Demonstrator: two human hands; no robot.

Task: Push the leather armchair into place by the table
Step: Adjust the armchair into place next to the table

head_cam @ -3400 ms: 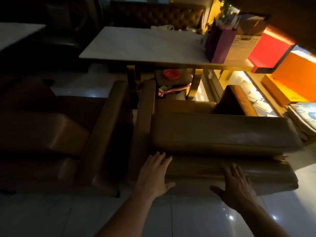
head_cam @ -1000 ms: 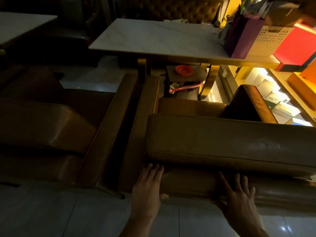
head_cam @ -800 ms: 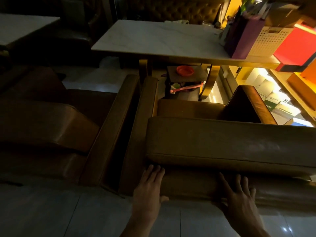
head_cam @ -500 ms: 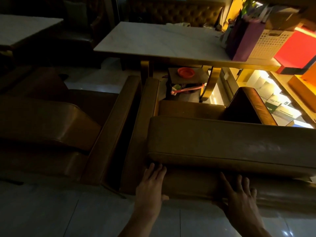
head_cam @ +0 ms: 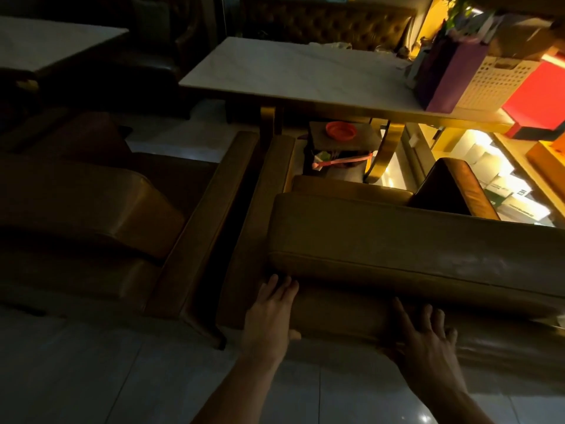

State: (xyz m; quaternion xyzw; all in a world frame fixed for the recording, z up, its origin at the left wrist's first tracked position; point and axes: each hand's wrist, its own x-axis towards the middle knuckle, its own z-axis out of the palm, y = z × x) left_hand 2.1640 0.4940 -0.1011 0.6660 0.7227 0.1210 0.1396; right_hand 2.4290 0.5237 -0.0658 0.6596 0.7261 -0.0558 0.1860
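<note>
Two hands: left hand (head_cam: 269,316), right hand (head_cam: 425,338) spread flat on armchair (head_cam: 397,240) back | step: you push | next: ease toward table (head_cam: 299,75).

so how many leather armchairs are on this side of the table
2. One armchair sits directly ahead with both hands, left hand and right hand, flat on its back; a second armchair stands beside it on the left. More may be hidden in the dark.

Dim café, marble tables (head_cam: 293,75), leather armchairs (head_cam: 397,240), tufted bench (head_cam: 324,26)
</note>
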